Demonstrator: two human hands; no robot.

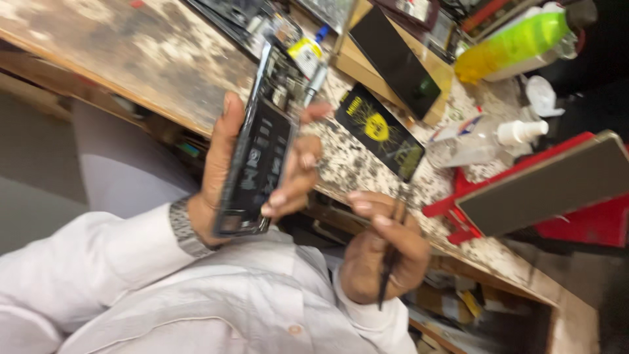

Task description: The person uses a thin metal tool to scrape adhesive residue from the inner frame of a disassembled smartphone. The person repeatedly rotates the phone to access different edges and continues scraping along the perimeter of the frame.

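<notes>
My left hand (226,154) grips an opened smartphone (259,154) with its back off, so the black battery and inner boards show. The thumb lies along the phone's left edge and the fingers wrap its right side. A metal watch band sits on that wrist. My right hand (380,252) is below and to the right of the phone, closed around thin black tweezers (391,259) that point up toward the bench edge. Both hands hover in front of a speckled workbench (164,59), above my white shirt.
On the bench lie a black phone case with a yellow design (380,131), a dark phone on a wooden box (396,62), a small glue bottle (311,56), a clear pump bottle (488,137), a green-yellow bottle (517,42) and a red stand holding a flat panel (544,187).
</notes>
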